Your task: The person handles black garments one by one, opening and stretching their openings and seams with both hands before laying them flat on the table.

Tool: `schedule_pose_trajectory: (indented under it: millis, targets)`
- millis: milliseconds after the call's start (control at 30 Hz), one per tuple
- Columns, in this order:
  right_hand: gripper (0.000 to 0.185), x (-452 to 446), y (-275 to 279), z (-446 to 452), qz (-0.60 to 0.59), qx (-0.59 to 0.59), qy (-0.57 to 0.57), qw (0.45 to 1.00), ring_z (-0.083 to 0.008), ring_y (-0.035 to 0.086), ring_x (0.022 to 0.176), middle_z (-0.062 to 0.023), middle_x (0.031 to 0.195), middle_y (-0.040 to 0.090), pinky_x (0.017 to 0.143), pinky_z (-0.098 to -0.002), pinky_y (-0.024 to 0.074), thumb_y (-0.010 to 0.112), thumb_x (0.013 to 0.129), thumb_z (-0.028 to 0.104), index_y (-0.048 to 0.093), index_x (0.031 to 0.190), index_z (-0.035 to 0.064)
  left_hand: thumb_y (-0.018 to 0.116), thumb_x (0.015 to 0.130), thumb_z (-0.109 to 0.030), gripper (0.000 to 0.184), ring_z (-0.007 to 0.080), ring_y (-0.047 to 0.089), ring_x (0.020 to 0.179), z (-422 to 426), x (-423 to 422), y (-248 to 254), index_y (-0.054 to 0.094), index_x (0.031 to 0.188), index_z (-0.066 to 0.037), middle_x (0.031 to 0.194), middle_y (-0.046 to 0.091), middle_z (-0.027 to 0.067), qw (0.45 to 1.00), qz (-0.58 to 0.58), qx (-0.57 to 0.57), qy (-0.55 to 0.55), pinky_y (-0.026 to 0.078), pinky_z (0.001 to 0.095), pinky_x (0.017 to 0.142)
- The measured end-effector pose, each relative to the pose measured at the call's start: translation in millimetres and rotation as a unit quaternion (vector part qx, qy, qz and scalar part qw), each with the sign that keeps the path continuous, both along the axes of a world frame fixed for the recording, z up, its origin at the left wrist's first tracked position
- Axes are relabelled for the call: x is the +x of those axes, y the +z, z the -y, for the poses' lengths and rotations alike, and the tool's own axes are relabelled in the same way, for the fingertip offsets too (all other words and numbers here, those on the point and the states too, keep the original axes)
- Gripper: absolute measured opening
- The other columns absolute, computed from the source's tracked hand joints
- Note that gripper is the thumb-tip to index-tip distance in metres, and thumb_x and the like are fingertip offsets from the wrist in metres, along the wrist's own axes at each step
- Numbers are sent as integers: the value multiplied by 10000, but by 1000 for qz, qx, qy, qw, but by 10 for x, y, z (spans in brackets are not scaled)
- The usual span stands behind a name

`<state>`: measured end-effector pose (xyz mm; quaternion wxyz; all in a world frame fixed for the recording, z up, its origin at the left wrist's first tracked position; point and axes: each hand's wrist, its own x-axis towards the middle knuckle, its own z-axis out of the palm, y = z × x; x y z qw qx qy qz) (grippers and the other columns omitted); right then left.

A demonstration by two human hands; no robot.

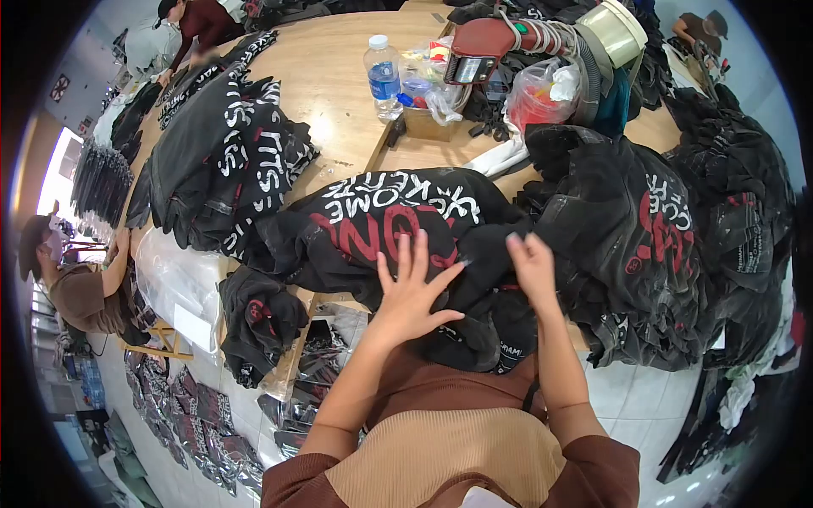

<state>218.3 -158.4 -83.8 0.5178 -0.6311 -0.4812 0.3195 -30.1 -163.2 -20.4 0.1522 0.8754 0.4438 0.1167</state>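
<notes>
A black garment (398,190) with white and red lettering lies spread on the table edge in front of me. My left hand (412,296) rests on it with fingers spread, over the red letters. Just to the right, my right hand (533,269) is closed, its fingers curled together at a dark fold of the cloth. What is between those fingers, if anything, is hidden. Part of the garment hangs over the edge toward my lap. Beside my right hand rises a heap of similar black garments (627,220).
Another stack of black garments (220,161) stands at left. Behind are a water bottle (384,78), a cardboard box (429,124), a red-and-black device (474,55) and a cream bucket (611,32). Packed garments (203,419) lie on the floor. Other people work at left and far right.
</notes>
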Motion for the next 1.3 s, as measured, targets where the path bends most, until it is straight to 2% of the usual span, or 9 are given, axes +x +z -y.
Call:
schedule_pose_trajectory:
  millis: [167, 233, 300, 367, 667, 900, 1000, 1133, 1300]
  targets:
    - [131, -291, 1534, -6, -372, 281, -217, 857, -21, 449, 682, 55, 729, 518, 628, -200, 380, 523, 956, 110, 523, 830, 73, 532, 894, -426, 463, 402, 270, 1359, -90, -11, -120, 538, 1288, -182, 1462, 295, 240, 991, 112, -66, 33, 172, 584, 1077]
    - [114, -241, 1304, 106, -152, 241, -12, 959, -151, 521, 856, -37, 877, 574, 771, -302, 391, 586, 873, 104, 525, 787, 59, 436, 965, -307, 344, 370, 516, 1182, -143, -82, -242, 608, 1158, -81, 1243, 566, 214, 949, 292, -109, 40, 341, 439, 1036]
    - [166, -239, 1134, 158, 174, 279, 213, 920, -320, 556, 1136, -147, 1086, 615, 979, -443, 352, 675, 755, 116, 526, 736, 45, 347, 1014, -329, 420, 271, 589, 1083, -148, -90, -295, 599, 1126, -12, 1185, 609, 178, 819, 528, -202, 98, 410, 368, 982]
    - [160, -465, 1006, 257, 220, 158, 375, 887, -322, 491, 1226, -135, 1256, 578, 1056, -478, 282, 683, 786, 201, 585, 804, 76, 284, 1023, -421, 529, 164, 593, 1013, -125, -61, -74, 547, 1171, 14, 1105, 626, 111, 665, 653, -296, 211, 443, 289, 915]
    - [154, -641, 438, 546, -74, -10, 174, 982, -202, 633, 973, -125, 1092, 647, 870, -323, 466, 607, 877, 104, 600, 1004, 18, 575, 925, -73, 193, 25, 553, 851, 28, 7, -319, 575, 1110, -20, 936, 624, -20, 688, 594, -364, 204, 434, 174, 767]
    - [411, -763, 550, 325, -346, -11, 48, 937, -110, 555, 939, -73, 1043, 592, 831, -257, 443, 575, 871, -1, 385, 1234, 27, 503, 968, -96, 115, -13, 421, 775, 259, 227, -230, 516, 1067, -40, 854, 487, -79, 696, 613, -359, 108, 349, 148, 693]
    - [264, -670, 550, 308, -301, -13, 44, 952, -93, 554, 966, -52, 1071, 603, 850, -225, 428, 576, 881, 8, 520, 1139, -6, 587, 921, -125, 257, 21, 432, 787, 260, 133, -361, 475, 1137, -42, 878, 485, -52, 697, 616, -341, 138, 366, 177, 707]
    - [192, -660, 543, 353, -236, 22, 88, 967, -72, 564, 922, -46, 1000, 637, 796, -215, 447, 592, 877, -1, 565, 1066, -25, 744, 707, -116, 465, 121, 461, 926, 139, 177, -141, 514, 1108, -75, 1031, 502, 19, 877, 431, -184, 107, 383, 265, 754]
    - [153, -569, 668, 282, -166, 94, 60, 980, -46, 564, 854, -34, 924, 650, 761, -197, 448, 596, 872, -27, 567, 1021, -36, 635, 756, -4, 172, 156, 503, 996, -267, 290, -72, 501, 844, -66, 1196, 542, 83, 912, 393, -99, 65, 400, 259, 826]
